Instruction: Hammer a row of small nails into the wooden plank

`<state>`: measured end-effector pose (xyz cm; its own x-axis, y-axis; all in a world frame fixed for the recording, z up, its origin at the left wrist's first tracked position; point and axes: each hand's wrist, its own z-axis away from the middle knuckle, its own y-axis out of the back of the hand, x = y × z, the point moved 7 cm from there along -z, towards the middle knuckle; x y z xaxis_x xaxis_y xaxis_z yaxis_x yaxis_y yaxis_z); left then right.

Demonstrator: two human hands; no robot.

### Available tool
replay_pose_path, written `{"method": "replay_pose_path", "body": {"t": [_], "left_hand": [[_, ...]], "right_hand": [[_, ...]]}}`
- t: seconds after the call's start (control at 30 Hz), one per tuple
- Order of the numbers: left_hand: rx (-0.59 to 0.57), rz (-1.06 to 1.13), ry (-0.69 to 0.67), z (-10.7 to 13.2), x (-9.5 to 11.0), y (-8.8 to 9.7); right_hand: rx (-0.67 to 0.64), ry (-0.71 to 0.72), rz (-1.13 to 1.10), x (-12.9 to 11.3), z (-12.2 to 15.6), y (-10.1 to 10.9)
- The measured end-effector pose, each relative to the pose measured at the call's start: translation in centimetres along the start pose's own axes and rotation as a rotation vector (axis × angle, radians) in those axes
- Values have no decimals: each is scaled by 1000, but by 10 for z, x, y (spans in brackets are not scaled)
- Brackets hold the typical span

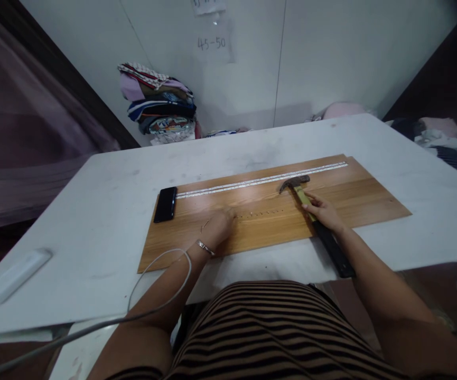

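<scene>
My right hand [325,212] grips a claw hammer [302,196] by the yellow neck of its handle. The hammer's metal head rests on or just over a wood-grain board [366,192], and its black grip extends past the board's near edge. My left hand [221,226], with fingers drawn together, is low over the board at the left end of a row of small nails [262,213]. Whatever its fingertips pinch is hidden and blurred. A few loose nails [205,226] lie just left of that hand. Behind both hands, a white measuring strip [248,183] runs along the board.
A black phone [165,204] lies on the board's left end. The board is on a white table [105,211], with a long white object [17,277] at left. A grey cable [81,333] loops over my left forearm. Folded clothes [162,103] are stacked beyond the far edge.
</scene>
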<state>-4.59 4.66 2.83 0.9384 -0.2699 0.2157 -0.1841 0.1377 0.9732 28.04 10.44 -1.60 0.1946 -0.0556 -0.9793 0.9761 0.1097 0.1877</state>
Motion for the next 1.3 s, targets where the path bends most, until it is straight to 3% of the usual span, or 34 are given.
{"method": "replay_pose_path", "body": {"t": [0.2, 0.43, 0.8, 1.0, 1.3], "left_hand": [[146, 188, 87, 4, -12, 6], [0, 71, 160, -9, -5, -1], [-62, -53, -40, -2, -5, -8], [-39, -144, -160, 4, -2, -14], [-61, -199, -151, 16, 8, -10]], "right_hand": [[2, -46, -27, 4, 0, 0], [-23, -28, -28, 0, 1, -2], [-13, -5, -19, 1, 0, -1], [6, -21, -55, 5, -1, -1], [-15, -13, -21, 0, 0, -1]]}}
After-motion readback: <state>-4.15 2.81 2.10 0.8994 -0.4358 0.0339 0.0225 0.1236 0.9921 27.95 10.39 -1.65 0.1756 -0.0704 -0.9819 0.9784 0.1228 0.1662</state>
